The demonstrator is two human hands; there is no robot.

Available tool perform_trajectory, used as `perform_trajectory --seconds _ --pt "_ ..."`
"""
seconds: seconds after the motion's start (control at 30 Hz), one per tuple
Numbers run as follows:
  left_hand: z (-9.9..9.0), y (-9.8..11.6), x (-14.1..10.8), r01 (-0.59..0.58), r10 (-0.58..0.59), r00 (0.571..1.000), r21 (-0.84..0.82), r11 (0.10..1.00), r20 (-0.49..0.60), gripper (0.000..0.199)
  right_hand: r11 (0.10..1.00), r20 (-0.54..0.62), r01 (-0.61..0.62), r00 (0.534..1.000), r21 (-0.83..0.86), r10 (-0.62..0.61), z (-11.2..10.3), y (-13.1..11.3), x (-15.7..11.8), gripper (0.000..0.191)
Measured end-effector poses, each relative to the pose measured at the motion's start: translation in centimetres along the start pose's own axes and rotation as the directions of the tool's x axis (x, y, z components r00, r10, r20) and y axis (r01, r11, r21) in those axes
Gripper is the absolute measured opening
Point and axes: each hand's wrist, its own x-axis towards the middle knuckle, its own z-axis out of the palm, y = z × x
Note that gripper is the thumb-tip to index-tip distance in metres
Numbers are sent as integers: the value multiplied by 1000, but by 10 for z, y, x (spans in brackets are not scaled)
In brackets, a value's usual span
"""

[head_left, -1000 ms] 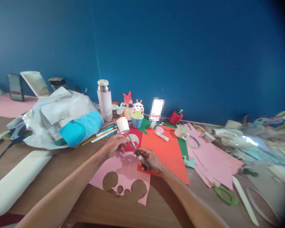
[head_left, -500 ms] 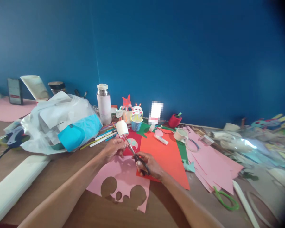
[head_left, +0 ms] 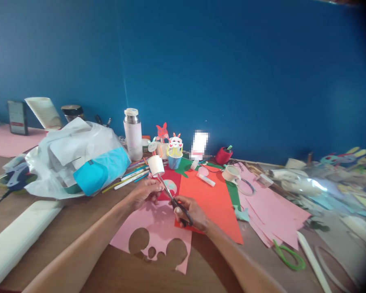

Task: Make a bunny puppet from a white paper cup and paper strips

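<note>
Right hand: fingers clamped on black-handled metal scissors. Left hand: curled beside blades; from here I cannot tell its grip. Apparent step: trimming; next cut calls for steadiness.

Blue wall, brown desk

The plain, deep-blue wall fills the upper half, paler toward the left and darker toward the top right. A thin pale streak runs steeply down it, left of centre. The desk's brown top reaches its foot, where a pale edging shows on the right
</note>
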Motion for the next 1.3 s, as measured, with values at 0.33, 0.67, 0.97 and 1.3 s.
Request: perform_trajectory --seconds 0.33,0.67,0.97,1.3 --pt "0 -4 0 -13 13 1000 -21 1000 -7 17 1000 -46 -8 999 -10 8 3 -5 0 44" --pt "2 -1 -1 -1 1 1000 18 1000 -19 15 1000 3 -22 1000 -7 22 4 -8 -2 49" --pt "6 6 -4 33 -32 999 102 994 -15 16 1000 -2 -30 1000 8 30 6 -8 -2 50" --pt "1 6 -4 40 -37 999 109 993 -24 22 1000 -11 -16 1000 -1 16 7 -10 -3 51"
